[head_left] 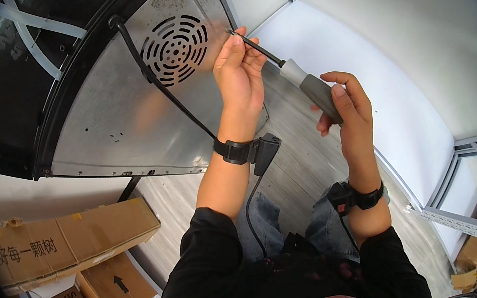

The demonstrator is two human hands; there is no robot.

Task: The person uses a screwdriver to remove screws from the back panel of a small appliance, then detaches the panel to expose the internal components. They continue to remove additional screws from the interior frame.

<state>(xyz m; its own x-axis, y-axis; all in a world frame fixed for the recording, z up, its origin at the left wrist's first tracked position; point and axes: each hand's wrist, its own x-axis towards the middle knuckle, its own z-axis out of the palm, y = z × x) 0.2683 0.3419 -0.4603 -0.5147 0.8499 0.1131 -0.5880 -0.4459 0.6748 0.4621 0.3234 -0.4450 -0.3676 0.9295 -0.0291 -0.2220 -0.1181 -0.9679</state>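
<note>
A screwdriver (318,93) with a grey handle and dark shaft slants from the lower right up to the left. My right hand (350,104) is closed round its handle. Near the far end of the shaft, my left hand (239,76) pinches it between thumb and fingers. The tip points at the right edge of a metal panel (108,121); a small piece shows at the tip, too small to tell whether it is a screw. Round vent slots (176,52) pierce the panel just left of my left hand. I cannot tell whether the tip touches the metal.
A black cord (150,73) runs from the panel's top down behind my left wrist. Cardboard boxes (110,226) stand at the lower left. White panels with metal frames (355,73) rise on the right, with another carton (474,244) at the lower right. The floor (286,148) is grey wood-look.
</note>
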